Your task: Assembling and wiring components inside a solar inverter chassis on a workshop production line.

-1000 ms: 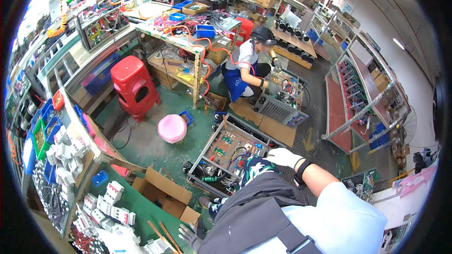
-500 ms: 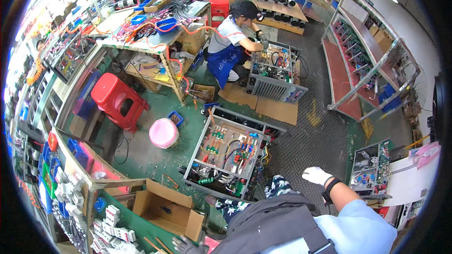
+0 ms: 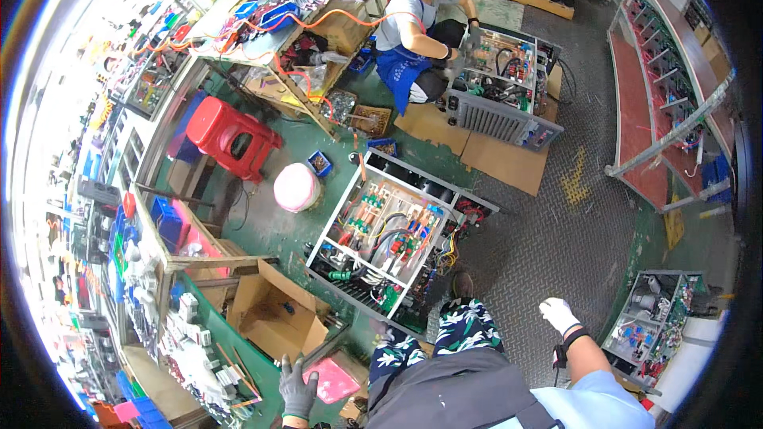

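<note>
A pink, flat-topped thing (image 3: 332, 380) sits low at the person's left side, beside the cuff of the patterned trousers (image 3: 469, 330). The left hand (image 3: 297, 392), in a grey glove, is just beside it in view, fingers spread wide and nothing held; whether it touches the pink top cannot be told. Near that hand stands an open cardboard box (image 3: 315, 337), flaps out, a small dark item inside. The right hand (image 3: 559, 315), in a white glove with a black strap at the wrist, hangs well out to the right above the textured floor (image 3: 528, 266); its fingers look loosely bent, no object shows in it, and how far they are closed cannot be told

Ahead of the person's legs lies an open metal chassis (image 3: 380, 240), its boards and wires bare. Left of it are a round pink-topped stool (image 3: 296, 187) and, farther out, a red plastic stool (image 3: 230, 135). Beyond, a co-worker (image 3: 417, 36) crouches with both hands at a second chassis (image 3: 489, 123), which rests on flattened cardboard (image 3: 509, 163). A long rack (image 3: 636, 135) stands at the right, and a third open unit (image 3: 648, 326) lies below it
</note>
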The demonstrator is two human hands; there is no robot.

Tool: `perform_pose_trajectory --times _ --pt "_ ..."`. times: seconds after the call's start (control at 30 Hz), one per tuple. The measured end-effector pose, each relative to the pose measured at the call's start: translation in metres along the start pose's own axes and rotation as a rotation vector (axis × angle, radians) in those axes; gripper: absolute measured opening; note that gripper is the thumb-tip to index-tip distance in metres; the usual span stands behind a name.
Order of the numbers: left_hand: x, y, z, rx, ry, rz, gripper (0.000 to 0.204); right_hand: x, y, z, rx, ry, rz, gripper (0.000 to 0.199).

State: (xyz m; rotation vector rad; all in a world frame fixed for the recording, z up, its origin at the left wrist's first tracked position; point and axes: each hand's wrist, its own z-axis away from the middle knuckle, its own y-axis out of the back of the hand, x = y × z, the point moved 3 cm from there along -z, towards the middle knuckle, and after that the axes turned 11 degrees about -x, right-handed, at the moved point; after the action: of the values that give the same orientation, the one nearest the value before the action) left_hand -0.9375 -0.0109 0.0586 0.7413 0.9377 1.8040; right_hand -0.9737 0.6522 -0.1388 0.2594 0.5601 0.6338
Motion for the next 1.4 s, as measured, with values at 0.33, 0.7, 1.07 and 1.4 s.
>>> perform_pose_trajectory --times 0.33,0.7,1.07,1.4 --pt "-0.081 -0.022 0.005 -0.240 0.029 0.208 0.045 -0.043 -0.049 0.056 -0.090 0.081 0.289 0.036" --pt "-0.062 0.089 -0.062 -0.285 -0.054 0.434 0.039 -0.195 0.015 -0.025 -0.097 0.242 0.586 0.039" --pt "0.072 0.222 -0.269 -0.450 -0.164 -0.064 0.042 -0.241 -0.045 -0.087 -0.238 0.128 -0.031 0.042" --pt "0.198 -0.059 -0.647 -0.100 -0.192 0.194 0.043 -0.209 -0.161 -0.118 0.161 0.187 0.408 0.052"
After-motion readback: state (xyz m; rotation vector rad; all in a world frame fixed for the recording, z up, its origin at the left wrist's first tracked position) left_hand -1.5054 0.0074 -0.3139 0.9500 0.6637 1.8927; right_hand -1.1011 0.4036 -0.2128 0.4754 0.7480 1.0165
